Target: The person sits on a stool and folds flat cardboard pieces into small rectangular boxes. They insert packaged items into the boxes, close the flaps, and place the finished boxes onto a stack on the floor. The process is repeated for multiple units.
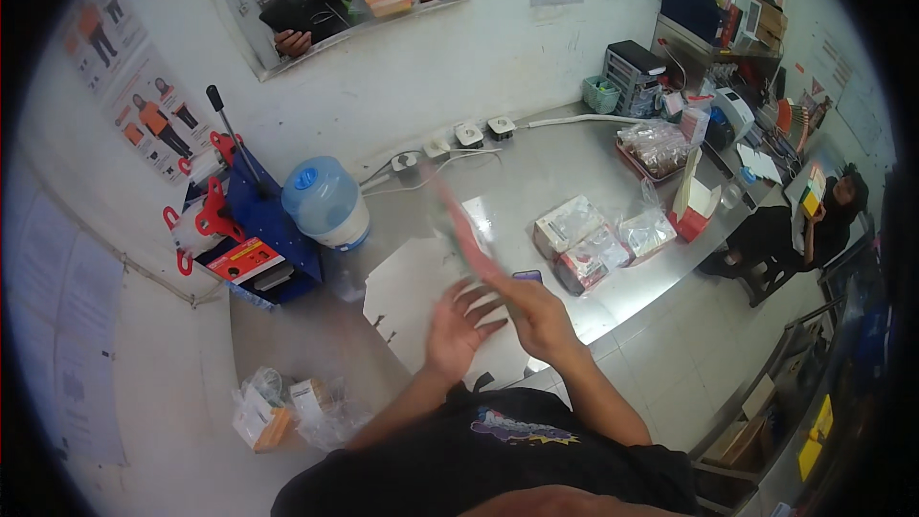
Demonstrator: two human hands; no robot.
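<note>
My right hand [541, 319] grips the near end of a long, thin, reddish flat piece [461, 226], blurred by motion, so its kind cannot be told. It stands tilted above the steel table. Beside it my left hand [461, 333] is open, fingers spread, apparently holding nothing. Under both hands lies a white flat sheet [397, 292] with a notched, uneven edge. A dark phone-like object [527, 278] rests just beyond my right hand. To the right sit several plastic-wrapped boxes, among them a white one [570, 223], a red-and-white one [592, 258] and another [646, 233].
At left stand a blue rack with red knobs [251, 230] and a blue water jug [325, 201]. Bagged packs [273, 412] lie nearer. Sockets [467, 136] with cables line the wall. A tray of bags [659, 148] is farther right. One person sits right; another stands behind the window.
</note>
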